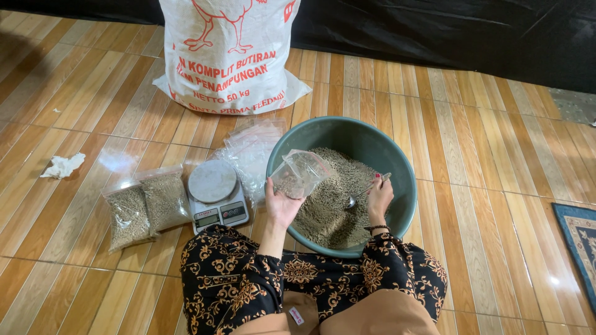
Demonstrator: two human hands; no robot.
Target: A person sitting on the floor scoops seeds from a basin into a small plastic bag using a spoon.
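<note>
Over the green basin [406, 186], my left hand [280, 205] grips a small clear bag [301, 174], right hand [379, 197] closed round the spoon [366, 191]; if the bag's mouth sags, pellets [332, 205] scatter onto the floor [484, 186].

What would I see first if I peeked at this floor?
First, the big green basin full of brownish pellets, right in front of the seated person. The left hand holds a clear bag over it, while the right hand dips a spoon in. Behind stands a tall white sack.
</note>
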